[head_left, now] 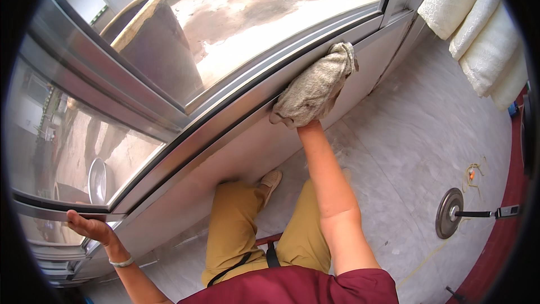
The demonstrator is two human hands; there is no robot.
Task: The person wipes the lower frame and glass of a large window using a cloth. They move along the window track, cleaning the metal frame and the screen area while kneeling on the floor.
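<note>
My right arm reaches forward to the door's lower metal rail. A grey, rough cloth is draped over my right hand and lies against that rail. The cloth hides the fingers; only the wrist side shows beneath it. My left hand, with a bracelet at the wrist, is at the left end of the frame. Its fingers are stretched out and rest against the frame's edge. Glass panes rise above the rail.
Outside the glass stand a large dark pot and a shiny metal basin. White curtains hang at right. A round weight plate with a bar lies on the grey floor, near a yellow cord.
</note>
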